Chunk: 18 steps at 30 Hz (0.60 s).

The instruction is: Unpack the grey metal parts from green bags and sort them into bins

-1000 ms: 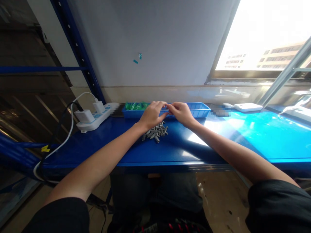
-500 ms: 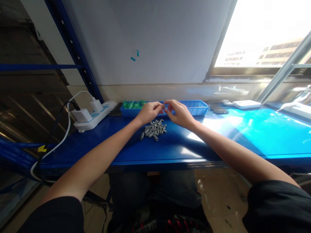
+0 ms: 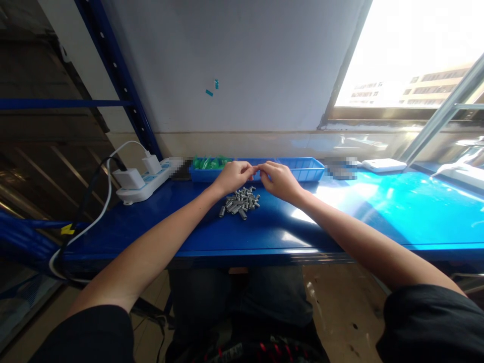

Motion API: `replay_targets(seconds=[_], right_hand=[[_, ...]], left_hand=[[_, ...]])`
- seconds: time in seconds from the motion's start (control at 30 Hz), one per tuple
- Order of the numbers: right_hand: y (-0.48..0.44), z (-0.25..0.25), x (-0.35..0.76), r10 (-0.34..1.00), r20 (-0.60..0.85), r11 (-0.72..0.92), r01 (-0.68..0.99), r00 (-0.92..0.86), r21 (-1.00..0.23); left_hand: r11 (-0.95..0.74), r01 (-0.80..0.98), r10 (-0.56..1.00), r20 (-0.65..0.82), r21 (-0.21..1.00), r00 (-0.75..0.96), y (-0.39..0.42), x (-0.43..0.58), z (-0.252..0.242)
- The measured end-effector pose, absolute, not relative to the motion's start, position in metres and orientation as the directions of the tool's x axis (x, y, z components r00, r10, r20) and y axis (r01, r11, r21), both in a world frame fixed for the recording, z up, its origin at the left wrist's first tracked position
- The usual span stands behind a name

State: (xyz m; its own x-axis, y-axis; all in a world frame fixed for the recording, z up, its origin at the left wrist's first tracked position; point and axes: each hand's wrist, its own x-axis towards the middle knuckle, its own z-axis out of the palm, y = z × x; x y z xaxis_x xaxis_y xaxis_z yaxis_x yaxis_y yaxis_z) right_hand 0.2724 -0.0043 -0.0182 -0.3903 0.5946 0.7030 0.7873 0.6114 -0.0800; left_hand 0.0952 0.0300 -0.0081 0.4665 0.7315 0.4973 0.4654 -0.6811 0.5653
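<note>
My left hand [image 3: 235, 176] and my right hand [image 3: 278, 179] meet at their fingertips, just above the front edge of a long blue plastic bin [image 3: 308, 173]. Both are closed in a pinch. Whatever sits between the fingers is too small and too covered to name. Below them, on the blue tabletop [image 3: 204, 232], lies a loose pile of small grey metal cylindrical pieces [image 3: 240, 201]. Green pieces [image 3: 207, 163], perhaps plastic bags, fill the bin's left end. The bin's middle is partly hidden behind my hands.
A white power strip [image 3: 145, 184] with plugged-in adapters and cables stands at the left of the table. Right of the bin are a blurred-out item [image 3: 341, 168] and a flat white device [image 3: 383, 165]. Blue shelf posts [image 3: 113, 65] rise at the left, beside the wall.
My fingertips have come together; a small gap showed between the hands before. The right hand's fingers have closed and dipped slightly. The metal pile looks the same.
</note>
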Motion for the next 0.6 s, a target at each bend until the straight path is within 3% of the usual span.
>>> replay_targets(seconds=[0.23, 0.33, 0.47, 0.6], right_hand=[[-0.006, -0.017, 0.272, 0.568, 0.72, 0.624, 0.779, -0.398, -0.062], [-0.001, -0.009, 0.282, 0.555, 0.758, 0.587, 0.807, -0.344, -0.063], [0.018, -0.004, 0.32, 0.596, 0.8, 0.31, 0.938, -0.065, -0.154], [0.037, -0.014, 0.36, 0.68, 0.726, 0.076, 0.976, 0.098, -0.203]], left_hand=[[-0.681, 0.485, 0.723, 0.399, 0.548, 0.564, 0.033, 0.091, -0.005], [-0.684, 0.557, 0.72, 0.311, 0.47, 0.62, 0.035, 0.081, 0.003], [-0.651, 0.732, 0.759, 0.146, 0.202, 0.635, 0.04, 0.062, 0.011], [-0.638, 0.745, 0.75, -0.061, 0.195, 0.658, 0.048, 0.05, 0.006]])
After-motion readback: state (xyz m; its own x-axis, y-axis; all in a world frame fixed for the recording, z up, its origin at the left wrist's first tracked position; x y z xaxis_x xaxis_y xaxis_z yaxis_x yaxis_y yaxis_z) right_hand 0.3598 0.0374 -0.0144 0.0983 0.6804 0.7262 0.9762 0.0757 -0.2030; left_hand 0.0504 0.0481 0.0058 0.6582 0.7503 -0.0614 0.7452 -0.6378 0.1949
